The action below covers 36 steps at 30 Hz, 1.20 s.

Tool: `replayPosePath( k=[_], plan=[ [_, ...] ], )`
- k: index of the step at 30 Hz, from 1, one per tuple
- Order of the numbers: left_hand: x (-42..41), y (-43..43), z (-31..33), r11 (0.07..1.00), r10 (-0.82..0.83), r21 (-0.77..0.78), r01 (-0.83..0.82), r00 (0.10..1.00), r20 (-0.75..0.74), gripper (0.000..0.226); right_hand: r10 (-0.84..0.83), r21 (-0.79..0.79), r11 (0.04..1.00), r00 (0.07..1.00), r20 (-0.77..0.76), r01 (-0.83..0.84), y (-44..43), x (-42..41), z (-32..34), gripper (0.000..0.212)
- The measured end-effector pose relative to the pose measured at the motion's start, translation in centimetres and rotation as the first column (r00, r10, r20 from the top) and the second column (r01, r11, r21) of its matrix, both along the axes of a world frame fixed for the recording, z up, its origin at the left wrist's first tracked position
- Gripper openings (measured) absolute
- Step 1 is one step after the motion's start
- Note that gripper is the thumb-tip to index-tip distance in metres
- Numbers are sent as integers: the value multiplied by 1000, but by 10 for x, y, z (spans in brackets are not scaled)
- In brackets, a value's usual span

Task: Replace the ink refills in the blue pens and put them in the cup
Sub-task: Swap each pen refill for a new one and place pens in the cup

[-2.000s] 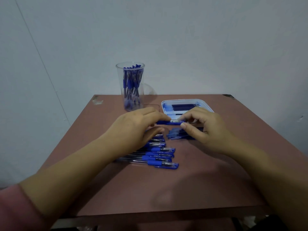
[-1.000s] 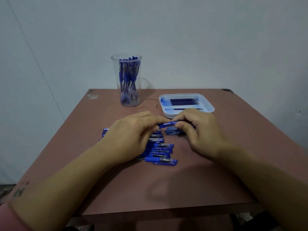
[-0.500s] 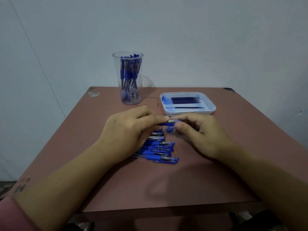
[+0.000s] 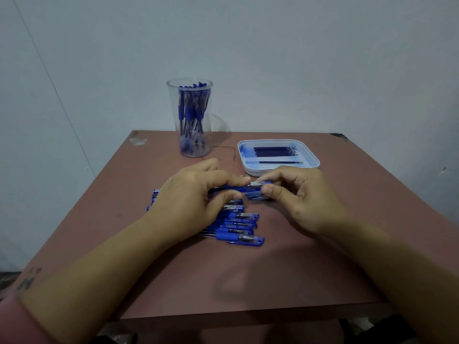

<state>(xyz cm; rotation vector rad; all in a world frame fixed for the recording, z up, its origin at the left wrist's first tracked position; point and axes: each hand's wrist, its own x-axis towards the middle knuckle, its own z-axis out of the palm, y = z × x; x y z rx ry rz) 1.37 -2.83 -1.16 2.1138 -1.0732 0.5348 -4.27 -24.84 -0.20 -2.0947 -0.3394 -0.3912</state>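
A person's left hand [image 4: 196, 194] and right hand [image 4: 303, 197] meet over the middle of a reddish-brown worktop [image 4: 248, 281], both gripping a single blue pen [image 4: 238, 187] that is held level just above the surface. The left hand's fingers and thumb curl round the pen's barrel. The right hand pinches the clear-and-blue end between thumb and forefinger, its other fingers curled.

Beneath the left hand, a row of blue pens [image 4: 238, 227] lies side by side on the worktop, their capped ends pointing right; part of the row is hidden by the hand and wrist. A few more blue pieces [image 4: 255, 195] lie just under the right thumb, too covered to identify.

At the far left of the worktop a tall clear plastic cup [image 4: 173, 100] stands upright, holding a bunch of blue pens [image 4: 192, 112]. To its right, well apart from the cup and just beyond the right hand, sits a white tray [image 4: 313, 155] with rounded corners. In it, a cluster of dark ink refills [image 4: 273, 151] lies along the far side, and a single refill [image 4: 280, 162] lies alone nearer the front. A pink sleeve [image 4: 15, 321] shows at the lower left edge, and a pale wall [image 4: 298, 70] rises behind the worktop.
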Motion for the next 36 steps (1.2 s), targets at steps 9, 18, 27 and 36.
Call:
replayPosePath(
  k=[9, 18, 27, 36],
  plan=[
    [-4, 2, 0, 998, 54, 10, -56, 980, 190, 32, 34, 29, 999, 997, -70, -32, -3, -3, 6, 7],
    [5, 17, 2, 994, 110, -35, -105, 981, 160, 32, -107, 15, 994, 993, 56, 106, -33, -4, 8, 8],
    [9, 13, -3, 997, 49, 43, -62, 969, 243, 29, 21, -249, 968, 999, 36, -11, -26, -5, 5, 5],
    [8, 15, 0, 996, 18, 82, -38, 971, 238, 34, 29, -332, 942, 996, -84, -55, -34, -11, 9, 10]
  ],
)
